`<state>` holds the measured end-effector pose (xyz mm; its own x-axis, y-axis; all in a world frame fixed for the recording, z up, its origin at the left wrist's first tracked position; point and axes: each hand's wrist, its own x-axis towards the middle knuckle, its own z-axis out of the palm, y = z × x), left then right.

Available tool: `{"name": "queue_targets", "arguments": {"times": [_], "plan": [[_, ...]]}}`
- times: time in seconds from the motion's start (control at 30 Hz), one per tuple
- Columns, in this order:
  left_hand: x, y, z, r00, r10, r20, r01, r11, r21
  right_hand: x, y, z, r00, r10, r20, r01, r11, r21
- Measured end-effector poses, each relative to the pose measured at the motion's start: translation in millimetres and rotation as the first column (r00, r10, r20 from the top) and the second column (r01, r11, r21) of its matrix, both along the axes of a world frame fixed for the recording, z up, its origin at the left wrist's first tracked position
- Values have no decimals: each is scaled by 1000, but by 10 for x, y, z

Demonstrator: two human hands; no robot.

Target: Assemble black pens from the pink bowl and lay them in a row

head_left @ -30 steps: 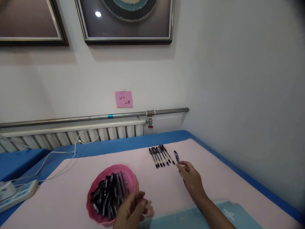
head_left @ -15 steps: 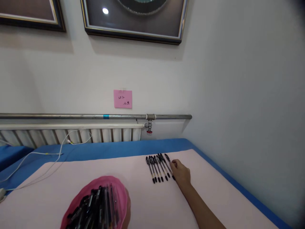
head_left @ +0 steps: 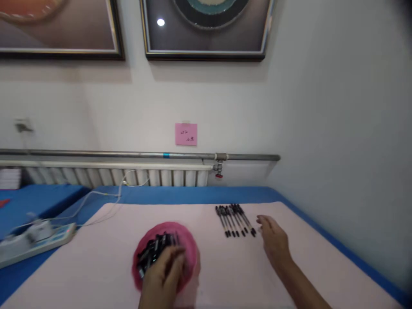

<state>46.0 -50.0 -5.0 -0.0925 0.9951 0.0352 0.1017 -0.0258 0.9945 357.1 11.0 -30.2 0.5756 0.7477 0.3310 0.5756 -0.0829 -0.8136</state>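
Black-capped ballpoint pens (head_left: 232, 221) lie side by side in a slanting row on the pink-covered worktop (head_left: 96, 266), their caps toward the wall; more black-capped pens (head_left: 152, 249) lie heaped in the pink scalloped bowl (head_left: 191, 246) to the left. The left hand (head_left: 162, 277) is over the bowl's near right part, thumb and fingers close together, but blur hides whether a pen is pinched there, so I cannot tell. The right hand (head_left: 275, 242) hovers just beside the row's right end, its thumb and fingertips seeming slightly apart with nothing visible between them.

The likeliest trouble is in the bowl: the pens lie tightly packed, so drawing one out could drag a neighbour over the rim or bring up two at once. The left hand also covers part of the heap, which could lead to a poor hold and a dropped pen. A hand leaning on the rim might tip or slide the bowl.

At the row, the caps crowd closely while the pens slant unevenly, so a fingertip brushing the right end could push several askew. Round barrels might also roll if nudged.
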Motion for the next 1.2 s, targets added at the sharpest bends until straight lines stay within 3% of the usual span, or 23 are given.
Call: {"name": "queue_targets", "arguments": {"times": [0.1,0.2,0.4,0.57,0.73,0.87,1.03,1.1,1.13,1.2], "plan": [[-426,180,150,969,222,106,-226,974,27,-372,-191,33,993,110,-48,-108,993,41],[-699,335,102,930,356,94,-360,932,33,-808,-416,4,942,328,-62,-322,942,94],[-586,417,-87,911,212,-355,-193,977,88,-1340,-725,-15,854,520,-9,-518,853,63],[-360,402,-67,712,112,-694,-88,994,70,-1325,-712,-3,846,533,-28,-532,846,32],[-258,432,-76,511,45,-858,-88,996,0,-1285,-679,-3,858,512,-39,-512,859,-2],[-305,474,-97,452,11,-892,-86,996,-31,-1309,-680,22,833,552,-41,-552,834,-1],[-362,436,-19,491,34,-871,-74,997,-2,-1320,-694,63,810,577,-107,-580,815,8],[-269,353,-6,575,81,-814,-50,997,64,-1357,-706,59,781,596,-189,-606,796,6],[-190,296,-18,668,128,-733,-40,990,137,-1386,-712,51,756,607,-246,-625,780,4],[4,168,-76,793,102,-600,85,958,275,-1453,-717,26,693,618,-371,-661,750,17]]}}
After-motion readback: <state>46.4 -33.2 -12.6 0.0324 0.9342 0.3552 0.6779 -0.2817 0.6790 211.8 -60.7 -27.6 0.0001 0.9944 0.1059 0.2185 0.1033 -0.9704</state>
